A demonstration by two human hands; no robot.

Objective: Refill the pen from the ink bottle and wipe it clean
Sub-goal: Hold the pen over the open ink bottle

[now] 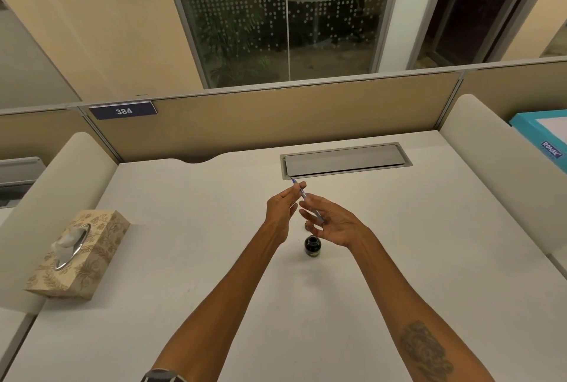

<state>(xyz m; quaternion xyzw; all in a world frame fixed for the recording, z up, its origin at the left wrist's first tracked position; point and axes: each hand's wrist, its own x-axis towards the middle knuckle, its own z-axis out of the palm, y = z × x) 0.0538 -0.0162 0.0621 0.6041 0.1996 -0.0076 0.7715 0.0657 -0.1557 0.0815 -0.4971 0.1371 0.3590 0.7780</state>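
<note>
A thin pen (303, 196) with a blue tip is held above the white desk (184, 243), slanting up and to the left. My left hand (280, 205) pinches its upper end between thumb and fingers. My right hand (329, 222) grips the lower part of the barrel, with the other fingers spread. Directly below the hands stands a small dark ink bottle (312, 246) with its mouth uncovered. A small round object, possibly its cap (307, 225), lies just behind the bottle, mostly hidden by my right hand.
A patterned tissue box (76, 254) with a tissue poking out sits at the desk's left edge. A grey cable-tray lid (345, 162) is set into the desk at the back. A teal box (543, 139) stands beyond the right divider.
</note>
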